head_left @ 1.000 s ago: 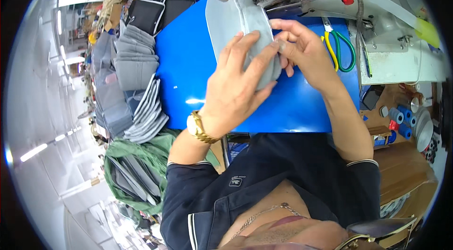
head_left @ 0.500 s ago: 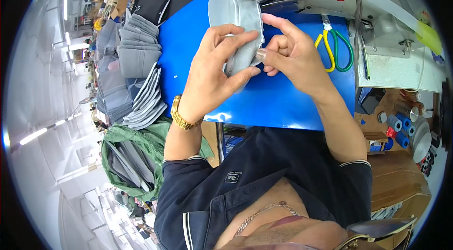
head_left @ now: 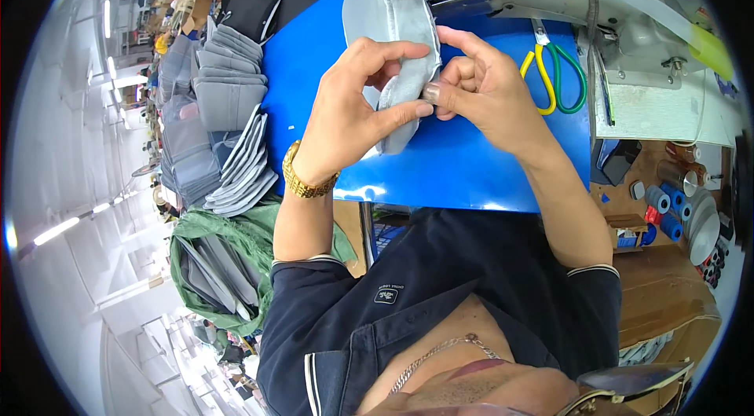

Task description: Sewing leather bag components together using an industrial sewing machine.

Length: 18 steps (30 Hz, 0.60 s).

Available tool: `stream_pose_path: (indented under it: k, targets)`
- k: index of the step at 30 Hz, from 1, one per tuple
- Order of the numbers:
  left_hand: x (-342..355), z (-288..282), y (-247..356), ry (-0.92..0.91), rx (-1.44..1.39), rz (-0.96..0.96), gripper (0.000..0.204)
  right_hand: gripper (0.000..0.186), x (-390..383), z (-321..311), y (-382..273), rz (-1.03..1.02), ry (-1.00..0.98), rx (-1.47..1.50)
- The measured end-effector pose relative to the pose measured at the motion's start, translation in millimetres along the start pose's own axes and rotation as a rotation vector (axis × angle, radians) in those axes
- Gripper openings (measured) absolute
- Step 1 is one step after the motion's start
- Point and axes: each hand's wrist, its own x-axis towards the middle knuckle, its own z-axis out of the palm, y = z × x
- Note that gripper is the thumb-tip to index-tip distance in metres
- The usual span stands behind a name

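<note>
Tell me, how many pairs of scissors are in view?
1: the scissors with one yellow and one green handle, on the blue tabletop, right of the right hand. Others may be hidden.

And here's the pale grey fabric piece (head_left: 412, 19), running lengthwise down the upper middle of the frame, its whitish right edge standing out, a raised, seam-like line tracing its upper part, its midsection bowing, its lower end curving over the blue worktop (head_left: 487, 164).
</note>
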Motion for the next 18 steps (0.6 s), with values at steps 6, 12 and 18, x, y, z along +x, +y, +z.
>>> stream_pose_path:
  k: [6, 12, 18]
  targets:
    - [-4.7, 11.8, 9.3, 0.178, 0.338, 0.051, 0.038, 0.032, -2.3, -20.7, 1.1, 0.034, 0.088, -0.420]
    - [-3.0, 30.7, 9.1, 0.338, 0.544, 0.196, 0.030, 0.036, 3.4, -6.7, 3.0, -0.129, 0.132, -0.501]
    - [-4.1, 36.8, 3.0, 0.363, 0.419, 0.225, 0.024, 0.041, 1.1, -1.8, -2.9, 0.010, 0.059, -0.175]
